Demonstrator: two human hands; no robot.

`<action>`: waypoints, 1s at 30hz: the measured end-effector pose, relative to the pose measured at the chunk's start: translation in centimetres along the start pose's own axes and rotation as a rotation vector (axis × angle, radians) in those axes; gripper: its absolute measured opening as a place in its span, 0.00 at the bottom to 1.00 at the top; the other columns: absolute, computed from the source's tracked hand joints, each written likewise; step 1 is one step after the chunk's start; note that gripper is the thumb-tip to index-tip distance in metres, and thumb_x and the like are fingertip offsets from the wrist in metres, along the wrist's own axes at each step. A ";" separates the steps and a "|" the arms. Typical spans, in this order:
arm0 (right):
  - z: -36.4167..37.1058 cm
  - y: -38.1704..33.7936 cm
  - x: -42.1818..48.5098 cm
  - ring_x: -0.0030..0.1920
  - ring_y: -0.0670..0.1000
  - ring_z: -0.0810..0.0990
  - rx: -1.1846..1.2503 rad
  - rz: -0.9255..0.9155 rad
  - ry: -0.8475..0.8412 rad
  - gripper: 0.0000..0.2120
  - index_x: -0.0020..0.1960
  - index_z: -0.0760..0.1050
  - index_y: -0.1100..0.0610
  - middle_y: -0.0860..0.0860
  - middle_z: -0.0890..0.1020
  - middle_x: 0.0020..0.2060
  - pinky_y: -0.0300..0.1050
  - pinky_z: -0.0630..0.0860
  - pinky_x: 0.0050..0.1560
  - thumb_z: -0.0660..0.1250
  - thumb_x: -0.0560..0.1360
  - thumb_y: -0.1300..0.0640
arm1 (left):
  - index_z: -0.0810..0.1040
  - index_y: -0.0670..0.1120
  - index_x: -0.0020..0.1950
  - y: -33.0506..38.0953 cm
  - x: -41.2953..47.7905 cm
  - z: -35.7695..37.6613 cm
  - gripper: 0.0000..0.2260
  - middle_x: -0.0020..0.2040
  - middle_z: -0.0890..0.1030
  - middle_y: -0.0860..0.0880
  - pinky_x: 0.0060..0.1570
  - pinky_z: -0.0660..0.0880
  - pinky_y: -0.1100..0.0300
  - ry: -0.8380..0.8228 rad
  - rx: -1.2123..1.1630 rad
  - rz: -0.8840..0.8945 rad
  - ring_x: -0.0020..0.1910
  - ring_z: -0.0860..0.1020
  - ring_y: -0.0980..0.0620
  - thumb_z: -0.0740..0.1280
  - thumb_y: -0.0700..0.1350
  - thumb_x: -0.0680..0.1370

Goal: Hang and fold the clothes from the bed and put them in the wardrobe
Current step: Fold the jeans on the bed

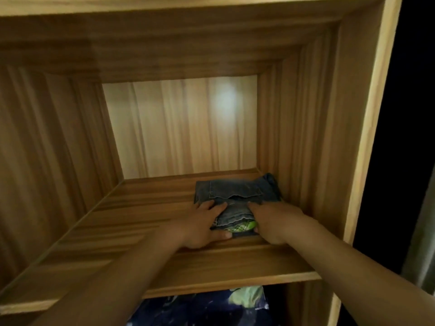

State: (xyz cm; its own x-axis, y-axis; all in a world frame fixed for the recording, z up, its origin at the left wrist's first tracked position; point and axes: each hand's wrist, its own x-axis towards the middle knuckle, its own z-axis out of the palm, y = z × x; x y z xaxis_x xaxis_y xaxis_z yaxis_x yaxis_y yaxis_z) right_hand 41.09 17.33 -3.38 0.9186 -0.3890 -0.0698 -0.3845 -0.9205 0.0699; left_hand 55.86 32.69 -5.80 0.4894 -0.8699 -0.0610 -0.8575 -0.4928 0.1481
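A folded pair of blue jeans (237, 194) lies on the wooden wardrobe shelf (141, 215), against the right wall. A green patterned cloth (242, 226) peeks out from under the jeans at their near edge. My left hand (204, 222) rests on the jeans' left near corner, fingers straight on top and thumb along the front. My right hand (273, 222) presses the right near side, its fingers extended on the denim and its thumb low at the front edge.
The wardrobe compartment has wooden side walls (313, 137) and a pale back panel (179, 128). Below the shelf's front edge, dark blue printed fabric (202, 309) and a light green piece (247, 297) lie in the lower compartment. A dark gap runs along the right.
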 end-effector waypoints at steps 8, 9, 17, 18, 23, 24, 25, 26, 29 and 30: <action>1.0 1.1 7.4 0.76 0.66 0.58 0.006 0.091 -0.005 0.30 0.82 0.49 0.52 0.59 0.58 0.79 0.62 0.59 0.76 0.55 0.82 0.53 | 0.41 0.58 0.82 -2.2 5.8 -0.8 0.39 0.83 0.44 0.49 0.79 0.51 0.47 -0.006 0.022 -0.059 0.81 0.47 0.44 0.57 0.69 0.79; 1.1 1.3 8.2 0.77 0.67 0.54 0.011 0.107 -0.022 0.31 0.82 0.46 0.51 0.59 0.54 0.80 0.62 0.56 0.77 0.55 0.82 0.54 | 0.41 0.58 0.82 -2.5 6.4 -0.8 0.39 0.83 0.43 0.50 0.79 0.51 0.46 -0.011 0.011 -0.066 0.81 0.46 0.44 0.57 0.69 0.79; 1.5 2.3 12.7 0.80 0.65 0.43 0.096 0.142 -0.030 0.35 0.82 0.36 0.47 0.55 0.43 0.82 0.62 0.46 0.79 0.54 0.83 0.57 | 0.41 0.54 0.82 -4.0 10.2 -1.0 0.38 0.83 0.43 0.47 0.79 0.48 0.44 0.001 0.001 -0.075 0.81 0.44 0.42 0.56 0.68 0.80; 1.6 2.3 13.1 0.80 0.65 0.43 0.105 0.150 -0.021 0.34 0.82 0.36 0.47 0.54 0.43 0.82 0.62 0.45 0.79 0.53 0.84 0.56 | 0.41 0.54 0.82 -4.3 10.6 -1.0 0.38 0.83 0.43 0.46 0.79 0.47 0.44 0.000 0.017 -0.075 0.81 0.44 0.42 0.55 0.68 0.80; 2.3 2.1 14.0 0.80 0.65 0.43 0.125 0.217 0.049 0.34 0.82 0.39 0.46 0.54 0.44 0.82 0.64 0.48 0.78 0.54 0.83 0.55 | 0.40 0.55 0.82 -5.4 12.6 -0.9 0.40 0.83 0.43 0.46 0.79 0.47 0.44 0.006 0.051 -0.055 0.81 0.45 0.41 0.52 0.71 0.79; 2.3 1.9 14.1 0.80 0.66 0.44 0.124 0.235 0.067 0.34 0.82 0.40 0.46 0.55 0.45 0.82 0.65 0.49 0.78 0.54 0.82 0.55 | 0.39 0.55 0.82 -5.6 13.0 -0.9 0.40 0.83 0.42 0.46 0.79 0.47 0.44 0.004 0.052 -0.048 0.81 0.45 0.41 0.52 0.71 0.78; 2.3 1.7 14.1 0.80 0.66 0.44 0.119 0.254 0.078 0.34 0.82 0.40 0.46 0.55 0.45 0.81 0.65 0.50 0.77 0.55 0.82 0.55 | 0.39 0.54 0.82 -5.8 13.3 -0.9 0.40 0.83 0.42 0.46 0.79 0.48 0.44 0.004 0.054 -0.041 0.81 0.45 0.41 0.52 0.71 0.78; 2.3 1.4 14.1 0.80 0.66 0.44 0.114 0.275 0.081 0.34 0.82 0.40 0.47 0.56 0.45 0.81 0.66 0.50 0.77 0.55 0.82 0.55 | 0.39 0.54 0.82 -5.9 13.5 -0.9 0.40 0.83 0.42 0.45 0.79 0.48 0.44 0.006 0.058 -0.035 0.81 0.45 0.41 0.52 0.71 0.78; 2.1 0.5 13.8 0.80 0.65 0.43 0.108 0.355 0.079 0.33 0.82 0.41 0.48 0.57 0.44 0.81 0.66 0.49 0.77 0.52 0.82 0.55 | 0.37 0.54 0.82 -5.6 13.6 -0.9 0.40 0.82 0.39 0.44 0.79 0.47 0.43 0.016 0.041 -0.048 0.81 0.42 0.40 0.52 0.70 0.79; 2.1 0.1 13.5 0.80 0.64 0.43 0.109 0.376 0.089 0.32 0.82 0.41 0.48 0.58 0.43 0.81 0.65 0.49 0.77 0.51 0.82 0.55 | 0.36 0.54 0.81 -5.3 13.3 -0.8 0.39 0.82 0.37 0.44 0.79 0.46 0.42 0.019 0.026 -0.065 0.81 0.41 0.39 0.52 0.69 0.80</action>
State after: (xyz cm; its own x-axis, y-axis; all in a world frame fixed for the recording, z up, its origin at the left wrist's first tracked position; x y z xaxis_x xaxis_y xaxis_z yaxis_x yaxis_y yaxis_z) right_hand 53.27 11.87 -6.38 0.7141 -0.6995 0.0273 -0.6988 -0.7146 -0.0318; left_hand 67.07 23.74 -6.59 0.5467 -0.8358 -0.0509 -0.8275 -0.5486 0.1191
